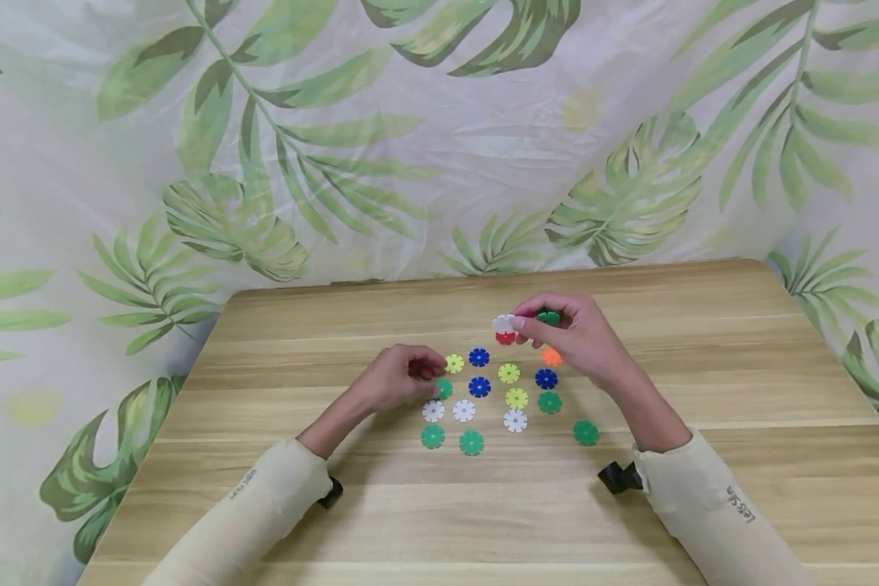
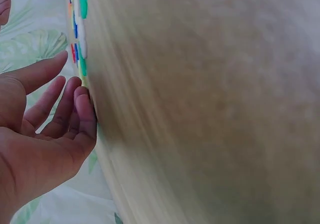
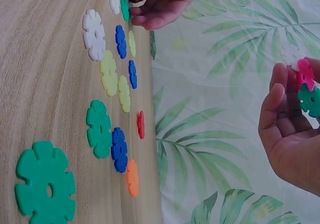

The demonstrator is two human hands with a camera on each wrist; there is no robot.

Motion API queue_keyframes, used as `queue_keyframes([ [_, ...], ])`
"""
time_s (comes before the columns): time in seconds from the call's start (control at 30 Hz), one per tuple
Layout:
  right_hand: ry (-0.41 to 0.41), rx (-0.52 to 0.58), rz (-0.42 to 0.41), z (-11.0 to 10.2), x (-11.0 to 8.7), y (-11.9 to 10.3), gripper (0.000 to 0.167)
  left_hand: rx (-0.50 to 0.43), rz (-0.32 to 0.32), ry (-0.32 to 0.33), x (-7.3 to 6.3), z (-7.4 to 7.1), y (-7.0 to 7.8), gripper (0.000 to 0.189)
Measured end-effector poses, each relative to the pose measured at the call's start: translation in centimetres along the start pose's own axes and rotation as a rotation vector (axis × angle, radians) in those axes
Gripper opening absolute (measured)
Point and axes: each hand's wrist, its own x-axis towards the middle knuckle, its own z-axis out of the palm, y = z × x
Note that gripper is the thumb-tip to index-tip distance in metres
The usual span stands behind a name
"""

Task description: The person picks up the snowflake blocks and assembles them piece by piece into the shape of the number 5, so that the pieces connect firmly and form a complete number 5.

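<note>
Raised above the far side of the table, my right hand (image 1: 582, 342) pinches a small chain of notched plastic discs. A white disc (image 1: 504, 323) sticks out at the fingertips. The right wrist view shows a pink disc (image 3: 305, 74) and a green disc (image 3: 310, 100) joined in the same chain. My left hand (image 1: 395, 378) rests on the table at the left of the laid-out discs, its fingers loosely bent and holding nothing. Its thumb overlaps a green disc (image 1: 443, 388) in the head view, and a yellow disc (image 1: 454, 364) lies by its fingertips.
Several more discs lie flat on the wooden table (image 1: 425, 521), among them a blue disc (image 1: 479, 387), an orange disc (image 1: 552, 356) and a green disc (image 1: 586, 433). Under the held white disc shows a red disc (image 1: 505, 338). A leaf-patterned cloth (image 1: 410, 163) hangs behind the table.
</note>
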Motion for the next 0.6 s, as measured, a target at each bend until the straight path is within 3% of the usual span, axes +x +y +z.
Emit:
queue_keyframes([
  [0.6,-0.016,-0.007,0.014,0.01,-0.13,0.02,0.016,0.118,0.047,-0.006,0.11,0.7,0.52,0.031],
])
